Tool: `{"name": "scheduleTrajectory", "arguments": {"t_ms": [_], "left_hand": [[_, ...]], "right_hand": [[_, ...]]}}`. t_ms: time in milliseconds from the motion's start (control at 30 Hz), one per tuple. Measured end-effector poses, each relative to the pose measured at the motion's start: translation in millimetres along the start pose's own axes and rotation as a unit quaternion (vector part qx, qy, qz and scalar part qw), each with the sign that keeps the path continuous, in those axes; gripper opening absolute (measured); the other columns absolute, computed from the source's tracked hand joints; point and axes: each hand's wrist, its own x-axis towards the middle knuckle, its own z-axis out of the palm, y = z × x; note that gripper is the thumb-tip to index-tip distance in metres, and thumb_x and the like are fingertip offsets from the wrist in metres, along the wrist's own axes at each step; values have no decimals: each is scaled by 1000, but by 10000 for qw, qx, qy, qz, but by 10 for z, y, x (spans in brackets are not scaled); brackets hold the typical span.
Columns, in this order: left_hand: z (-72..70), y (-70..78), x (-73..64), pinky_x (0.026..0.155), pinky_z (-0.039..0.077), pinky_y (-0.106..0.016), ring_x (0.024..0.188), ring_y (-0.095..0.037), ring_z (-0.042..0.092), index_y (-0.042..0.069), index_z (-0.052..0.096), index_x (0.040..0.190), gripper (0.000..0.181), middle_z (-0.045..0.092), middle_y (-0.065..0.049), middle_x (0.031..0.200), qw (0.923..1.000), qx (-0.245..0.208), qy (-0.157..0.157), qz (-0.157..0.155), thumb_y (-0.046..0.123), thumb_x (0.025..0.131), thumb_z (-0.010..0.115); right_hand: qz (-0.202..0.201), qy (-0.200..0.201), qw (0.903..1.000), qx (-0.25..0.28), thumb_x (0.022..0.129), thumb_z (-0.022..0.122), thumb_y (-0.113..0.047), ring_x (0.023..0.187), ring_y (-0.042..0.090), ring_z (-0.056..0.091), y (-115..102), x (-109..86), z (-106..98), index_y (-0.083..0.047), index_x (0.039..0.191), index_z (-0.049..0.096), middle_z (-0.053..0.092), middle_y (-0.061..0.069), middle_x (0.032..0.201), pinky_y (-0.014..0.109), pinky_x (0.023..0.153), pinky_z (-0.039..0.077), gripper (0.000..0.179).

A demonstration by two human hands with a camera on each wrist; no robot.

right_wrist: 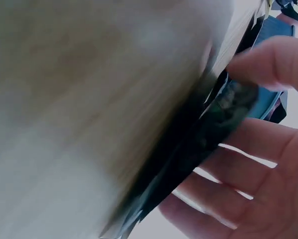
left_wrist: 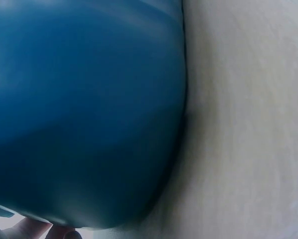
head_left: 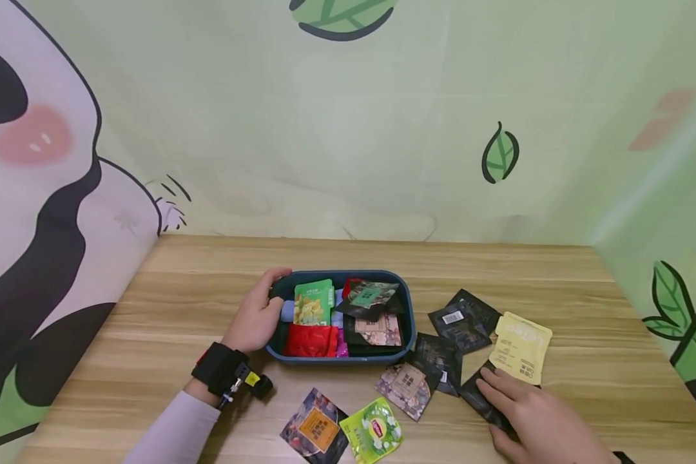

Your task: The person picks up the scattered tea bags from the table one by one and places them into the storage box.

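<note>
My left hand (head_left: 256, 317) holds the left end of a dark blue plastic box (head_left: 339, 361), thumb over its rim. The box wall (left_wrist: 84, 109) fills most of the left wrist view. Inside lie a green sachet (head_left: 313, 301), a red packet (head_left: 311, 341) and dark sachets, one with a green label (head_left: 368, 294). At the right, my right hand (head_left: 536, 415) pinches a black sachet (head_left: 477, 401) close to the table; the right wrist view shows this sachet (right_wrist: 189, 159) between thumb and fingers. Right beside it lies a pale yellow sachet (head_left: 522, 348).
Black sachets (head_left: 461, 322) lie right of the box, another (head_left: 437, 353) by its corner. In front are a floral sachet (head_left: 407, 386), an orange-labelled one (head_left: 316, 426) and a green Lipton sachet (head_left: 374, 432). A printed backdrop (head_left: 348, 142) stands behind the wooden table (head_left: 197, 270).
</note>
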Motion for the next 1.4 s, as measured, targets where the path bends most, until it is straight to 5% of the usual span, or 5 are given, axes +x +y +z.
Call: {"name": "scheduleTrajectory", "arguments": {"t_ms": [400,633,900,1167,1400], "left_hand": [[2,-5,1,109,32,-57,133,-27,43,26,42,149,52,44,-2,151,10000,-17,10,-29,17,97,40],[7,-12,9,108,34,-55,129,-26,46,23,42,149,53,46,-2,149,10000,-55,21,22,16,97,40],[7,-34,17,109,33,-55,130,-26,45,23,42,149,52,45,-1,150,10000,-16,25,53,16,97,40],[5,-35,23,108,35,-53,126,-25,47,21,43,149,53,48,-2,146,9999,-50,34,121,14,97,40],[9,-38,31,105,38,-50,119,-25,51,22,44,147,52,52,-2,139,9997,-127,51,199,13,97,41]], "right_hand": [[-1208,1193,9848,-381,77,75,-17,90,19,70,-84,100,-42,-3,113,73,72,8,113,31,68,55,39],[-1966,2598,9450,-271,107,33,-22,100,21,69,-174,243,-248,-2,122,70,69,12,121,34,74,55,45],[-2827,3596,8888,-284,102,42,-8,102,25,68,-507,721,-618,2,121,69,68,16,122,37,76,55,35],[-3571,3597,8591,-714,99,48,-4,114,25,64,-838,1341,-643,2,122,69,66,17,127,36,90,51,32],[-3725,3114,8684,-1006,96,56,-9,121,23,60,-1059,1804,-477,-2,130,66,64,14,131,35,102,43,36]]}}
